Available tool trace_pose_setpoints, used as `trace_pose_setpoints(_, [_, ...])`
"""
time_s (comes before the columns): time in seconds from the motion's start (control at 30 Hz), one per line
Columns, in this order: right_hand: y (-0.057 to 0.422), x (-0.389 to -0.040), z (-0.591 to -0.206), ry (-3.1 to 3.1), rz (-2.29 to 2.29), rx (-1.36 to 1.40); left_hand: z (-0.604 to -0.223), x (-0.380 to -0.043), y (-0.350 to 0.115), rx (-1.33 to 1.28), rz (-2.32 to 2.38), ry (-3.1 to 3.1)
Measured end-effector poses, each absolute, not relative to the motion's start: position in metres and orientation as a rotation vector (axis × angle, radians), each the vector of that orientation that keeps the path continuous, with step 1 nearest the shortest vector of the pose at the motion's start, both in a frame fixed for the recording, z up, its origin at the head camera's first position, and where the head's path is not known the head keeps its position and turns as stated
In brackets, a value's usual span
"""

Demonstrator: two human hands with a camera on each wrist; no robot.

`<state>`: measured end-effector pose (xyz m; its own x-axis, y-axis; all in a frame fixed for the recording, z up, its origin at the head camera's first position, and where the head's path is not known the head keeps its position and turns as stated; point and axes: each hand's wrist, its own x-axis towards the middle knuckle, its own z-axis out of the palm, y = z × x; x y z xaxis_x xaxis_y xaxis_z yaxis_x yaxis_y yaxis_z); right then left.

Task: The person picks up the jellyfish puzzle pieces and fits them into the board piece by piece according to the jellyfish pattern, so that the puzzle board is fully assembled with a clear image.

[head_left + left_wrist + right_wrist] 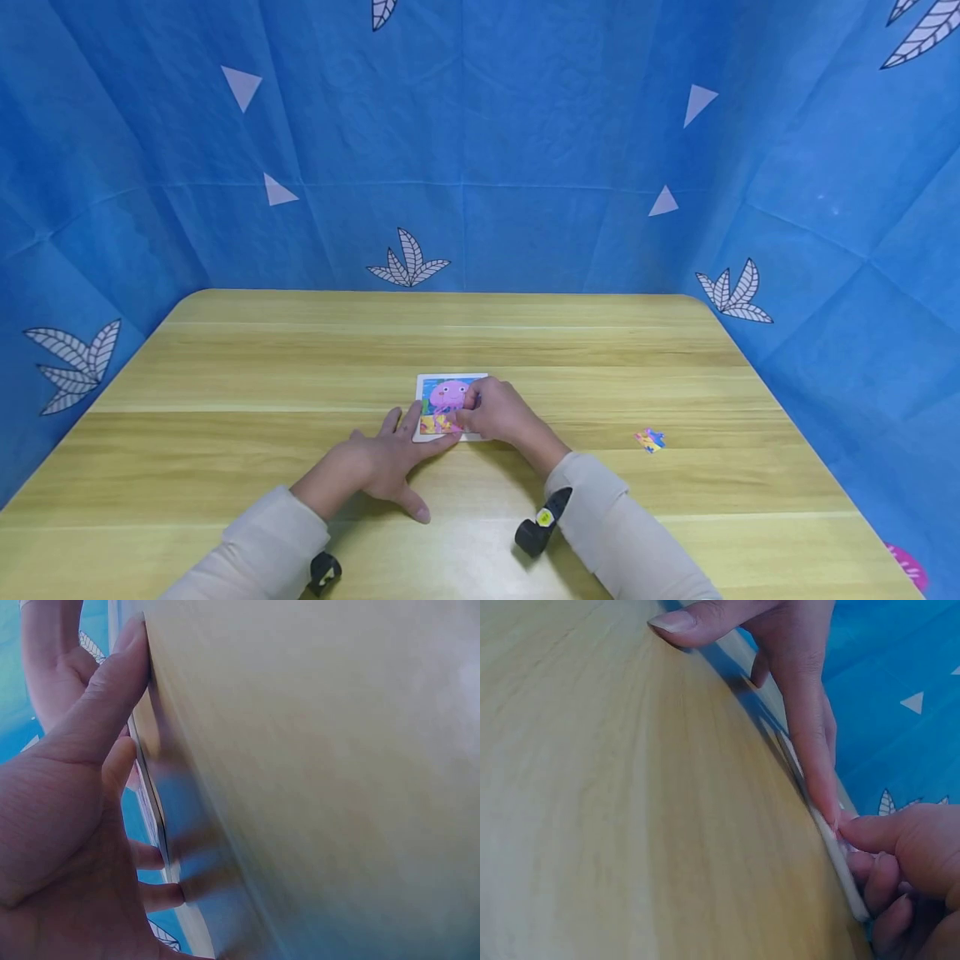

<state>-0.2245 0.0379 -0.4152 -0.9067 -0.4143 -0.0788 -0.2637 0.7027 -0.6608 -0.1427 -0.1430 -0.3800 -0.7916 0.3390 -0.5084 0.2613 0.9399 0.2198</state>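
A small jigsaw puzzle (449,392) with a pink smiling sea creature in a white frame lies flat on the wooden table. My left hand (386,464) is spread low at its left and lower edge, index fingertip touching the bottom of the picture and thumb out on the tabletop. Over the puzzle's right side, my right hand (497,410) has its fingers curled and its thumb close to the index finger, pinching a puzzle piece that the fingers mostly hide. In the right wrist view, the right thumb (874,832) meets the left index fingertip at the frame's edge.
Loose puzzle pieces (650,440) in blue, yellow and pink lie on the table (300,350) to the right of my right hand. A blue patterned cloth (525,150) hangs behind and beside the table. A black wrist camera (542,523) sits at the right cuff.
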Motion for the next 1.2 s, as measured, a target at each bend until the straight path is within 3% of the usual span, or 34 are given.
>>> trace_pose_setpoints(1.2, [0.058, -0.224, -0.415, 2.609, -1.106, -0.562, -0.381, -0.143, -0.144, 0.446, 0.182, 2.538])
